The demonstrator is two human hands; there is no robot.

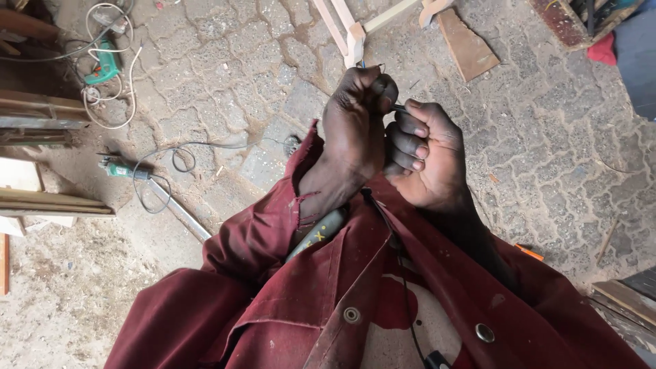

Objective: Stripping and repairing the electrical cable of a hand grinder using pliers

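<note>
Both of my hands are raised close together in front of my dark red work coat [328, 294]. My left hand [355, 130] is closed around a thin dark wire [398, 108], with the wire's stripped end poking out above the fingers. My right hand [427, 154] is curled into a fist right beside it, gripping the same wire. A black cable [403, 273] runs down from the hands across my chest. A grey tool handle with yellow marks [318, 234] is tucked under my left forearm.
Cobbled paving [225, 75] lies below. A green power tool [121, 168] with a black cord and another green tool [104, 66] with white cable lie at left. Wooden boards [48, 203] are stacked at far left; a pale wooden frame [355, 34] and a plank [468, 44] lie ahead.
</note>
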